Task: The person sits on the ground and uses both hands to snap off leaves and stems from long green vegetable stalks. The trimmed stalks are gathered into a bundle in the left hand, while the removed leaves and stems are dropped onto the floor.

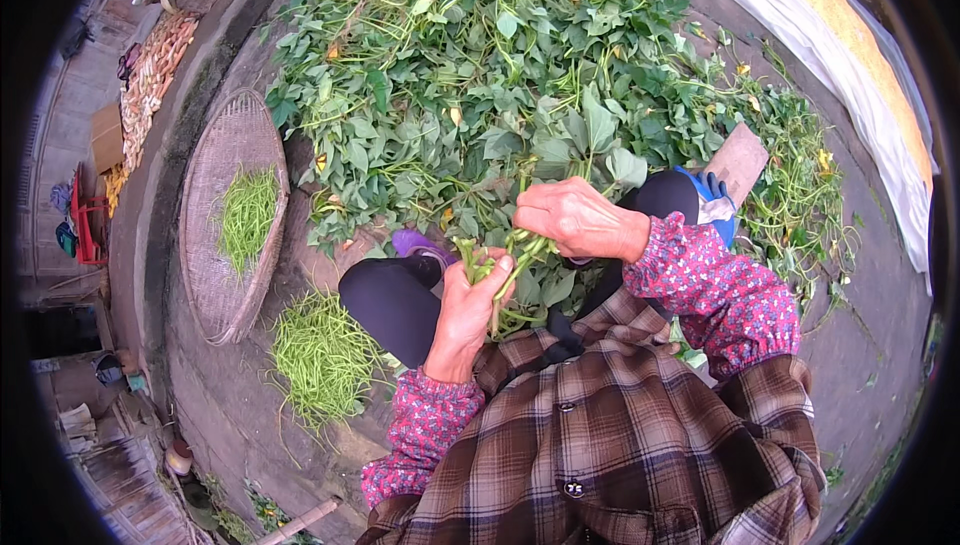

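Between my knees, my left hand [466,305] grips a few green stems, thumb pressed along them, with their ends sticking up past the fingers. Just to its upper right, my right hand [581,218] is closed around a bundle of leafy green vine stems [534,246]. Broad leaves [592,132] of that bundle fan out above the right hand. Curled fingers hide the exact grip of both hands. A large heap of cut leafy vines [465,72] lies on the ground in front of me. At my left is a pile of stripped green stems [324,357].
A shallow woven bamboo basket [214,260] at the left holds more stripped stems [249,218]. Bare vines [802,215] lie at the right, near a flat board [739,166] and blue-and-grey gloves [712,196]. Yellow grain [840,27] covers a white sheet [787,42]. Corn cobs [157,68] lie beyond a raised edge.
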The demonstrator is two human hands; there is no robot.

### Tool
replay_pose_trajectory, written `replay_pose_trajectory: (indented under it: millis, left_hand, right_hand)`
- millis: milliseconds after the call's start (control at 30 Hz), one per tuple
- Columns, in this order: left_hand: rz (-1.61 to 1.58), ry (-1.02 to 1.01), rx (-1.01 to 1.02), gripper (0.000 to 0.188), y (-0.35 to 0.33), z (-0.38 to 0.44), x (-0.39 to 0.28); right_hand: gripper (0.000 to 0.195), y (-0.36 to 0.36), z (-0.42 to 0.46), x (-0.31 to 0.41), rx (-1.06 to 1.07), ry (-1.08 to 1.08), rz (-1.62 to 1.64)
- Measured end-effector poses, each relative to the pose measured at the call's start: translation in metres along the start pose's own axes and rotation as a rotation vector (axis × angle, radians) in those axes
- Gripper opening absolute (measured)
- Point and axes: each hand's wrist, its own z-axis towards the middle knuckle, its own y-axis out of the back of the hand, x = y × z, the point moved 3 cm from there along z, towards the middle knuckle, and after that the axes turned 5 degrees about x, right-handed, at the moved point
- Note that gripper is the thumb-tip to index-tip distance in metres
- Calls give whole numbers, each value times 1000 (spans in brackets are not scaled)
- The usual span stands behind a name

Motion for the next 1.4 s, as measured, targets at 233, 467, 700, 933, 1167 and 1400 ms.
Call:
replay_pose_trajectory:
  millis: [233, 467, 700, 933, 1167, 1400]
  left_hand:
    - [11, -35, -67, 14, 12, -26, -13]
    - [-127, -57, -131, 14, 39, -17, 1]
    - [-102, -44, -65, 12, 15, 5, -1]
    - [42, -112, -300, 10, 22, 8, 2]
    - [536, -444, -454, 16, 10, 22, 10]
    - [-87, -106, -362, 13, 100, 50, 9]
  right_hand:
    - [20, 30, -59, -79, -182, -455, -256]
    - [13, 95, -114, -86, -594, -735, 40]
    - [21, 7, -6, 33, -251, -321, 769]
    - [19, -22, 2, 49, -67, -214, 174]
    - [21, -14, -1, 58, 66, -208, 202]
    - [5, -7, 0, 34, -120, -525, 698]
